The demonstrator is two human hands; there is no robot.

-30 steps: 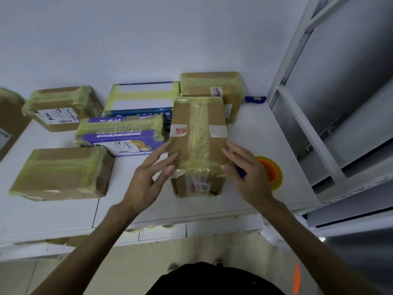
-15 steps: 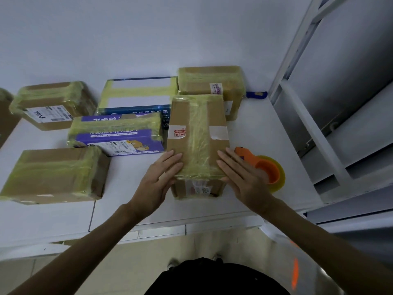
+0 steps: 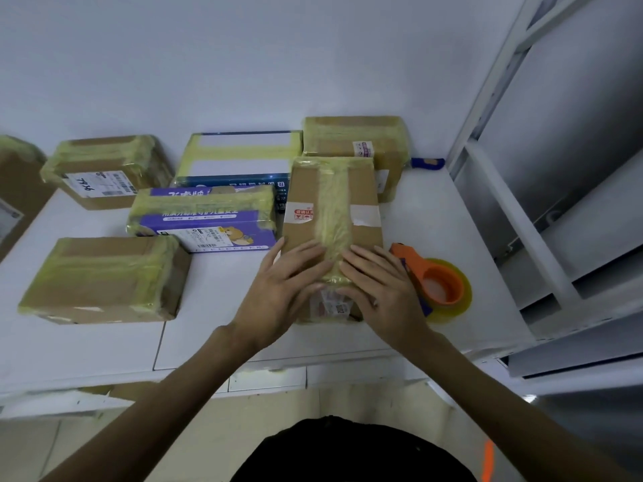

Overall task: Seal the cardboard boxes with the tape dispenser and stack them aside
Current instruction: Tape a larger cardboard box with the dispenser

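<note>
A tall brown cardboard box (image 3: 332, 207) with a yellow tape strip down its top stands near the table's front edge. My left hand (image 3: 282, 290) and my right hand (image 3: 381, 290) lie flat on its near end, fingers straight, pressing the tape on either side of the strip. The orange tape dispenser (image 3: 435, 283) with its yellow roll lies on the table just right of my right hand, held by neither hand.
Several taped boxes sit around on the white table (image 3: 435, 210): a brown one (image 3: 104, 280) at the left front, a purple one (image 3: 205, 217), a blue one (image 3: 240, 158), and brown ones (image 3: 355, 140) (image 3: 104, 168) by the wall. A metal rack (image 3: 522, 189) stands at the right.
Both hands slid inward onto the box's near end and now press flat beside the tape strip. The dispenser has come into full view beside my right hand.
</note>
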